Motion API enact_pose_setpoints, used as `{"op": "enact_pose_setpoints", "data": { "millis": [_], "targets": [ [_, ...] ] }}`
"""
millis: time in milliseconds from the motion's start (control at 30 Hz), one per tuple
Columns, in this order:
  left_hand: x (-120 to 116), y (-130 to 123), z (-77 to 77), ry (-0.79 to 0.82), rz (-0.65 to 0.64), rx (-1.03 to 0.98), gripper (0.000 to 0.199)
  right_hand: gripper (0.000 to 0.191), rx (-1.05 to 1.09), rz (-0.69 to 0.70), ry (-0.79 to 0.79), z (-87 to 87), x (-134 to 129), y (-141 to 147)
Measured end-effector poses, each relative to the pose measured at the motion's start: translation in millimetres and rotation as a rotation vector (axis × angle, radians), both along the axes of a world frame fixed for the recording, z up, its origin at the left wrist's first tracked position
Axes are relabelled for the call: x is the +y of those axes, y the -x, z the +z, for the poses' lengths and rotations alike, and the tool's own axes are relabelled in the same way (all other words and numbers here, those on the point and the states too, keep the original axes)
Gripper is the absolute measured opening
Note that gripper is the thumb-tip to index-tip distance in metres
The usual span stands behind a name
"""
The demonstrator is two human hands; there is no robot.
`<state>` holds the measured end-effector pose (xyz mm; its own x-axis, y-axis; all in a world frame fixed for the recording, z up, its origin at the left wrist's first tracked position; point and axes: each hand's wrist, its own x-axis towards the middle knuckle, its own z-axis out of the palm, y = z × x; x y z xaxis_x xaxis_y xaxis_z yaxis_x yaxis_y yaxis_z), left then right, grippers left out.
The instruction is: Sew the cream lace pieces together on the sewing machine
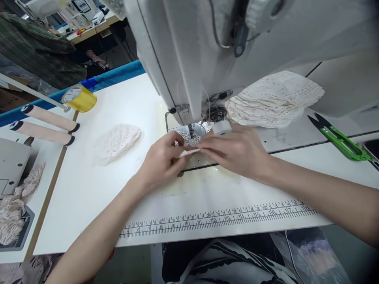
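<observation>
A strip of white lace fabric (189, 152) is pinched between my two hands, just in front of the sewing machine's presser foot (192, 132). My left hand (162, 156) closes its thumb and fingers on the left end of the fabric. From the other side, my right hand (237, 150) grips the same piece with its fingertips. Part of the lace lies under the presser foot on the metal needle plate. The sewing machine (183, 59) stands right over both hands. My fingers hide some of the fabric.
White lace pieces are stacked (275, 100) behind my right hand, and another lace piece (118, 144) lies to the left. Green thread snips (340, 140) rest at the right. Yellow tape (79, 98) and thread cones (44, 132) stand at the left. A person in plaid (35, 47) is beyond.
</observation>
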<state>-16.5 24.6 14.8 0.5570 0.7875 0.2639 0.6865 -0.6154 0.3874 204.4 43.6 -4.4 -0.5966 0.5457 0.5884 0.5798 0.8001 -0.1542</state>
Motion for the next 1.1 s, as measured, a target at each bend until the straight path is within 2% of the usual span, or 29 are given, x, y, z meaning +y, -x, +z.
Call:
{"op": "enact_pose_setpoints", "data": {
  "millis": [100, 200, 300, 533, 900, 1100],
  "targets": [
    [-16.1, -1.5, -3.2, -0.309, -0.068, 0.228, 0.030, 0.021, -0.078, 0.051, -0.141, 2.2, -5.3, -1.2],
    [-28.0, -5.6, -2.5, -0.441, -0.052, 0.360, 0.031, 0.027, -0.156, 0.061, -0.208, 4.8, -9.2, -0.7],
    [-31.6, -7.9, -0.4, -0.442, -0.041, 0.412, 0.029, 0.027, -0.169, 0.056, -0.236, 6.0, -10.5, 0.1],
    [-27.3, -5.9, -1.0, -0.403, -0.029, 0.375, 0.029, 0.023, -0.149, 0.051, -0.234, 4.2, -9.1, 1.7],
    [-8.2, -2.5, -7.7, -0.436, 0.019, 0.334, 0.031, 0.024, -0.190, -0.005, -0.277, 2.0, 3.5, 5.7],
    [-20.9, -8.2, -5.5, -0.489, 0.030, 0.314, 0.029, 0.018, -0.174, -0.002, -0.242, -1.4, -0.3, 3.7]
  ]
}}
